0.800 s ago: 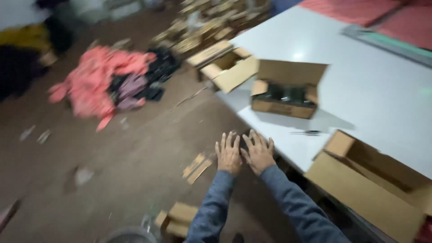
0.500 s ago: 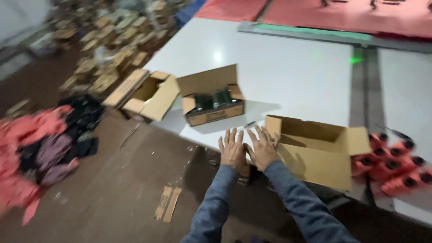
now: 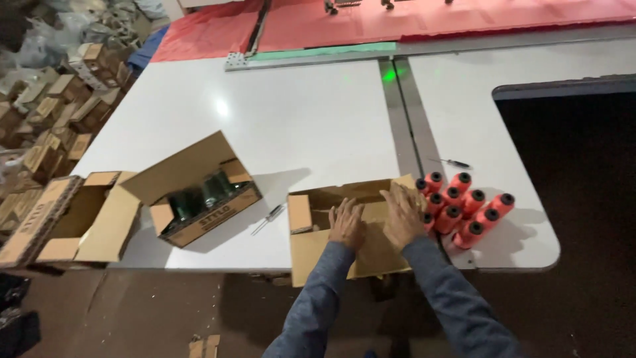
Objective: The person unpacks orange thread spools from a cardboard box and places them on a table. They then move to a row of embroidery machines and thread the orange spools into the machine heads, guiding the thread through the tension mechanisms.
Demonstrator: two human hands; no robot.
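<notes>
My left hand and my right hand lie flat, fingers spread, on the near flap of an open brown cardboard box at the front edge of a white table. Neither hand holds anything. Just right of the box, touching my right hand's side, several orange-red thread spools with black caps lie in a cluster.
A second open box with dark green spools sits to the left, with another open, seemingly bare box hanging past the table's left edge. A small screwdriver lies between the boxes, another behind the spools. Stacked cartons fill the floor at left.
The view has swung right and closer to the table. My hands have moved from in front of the table edge onto the cardboard box's near flap.
</notes>
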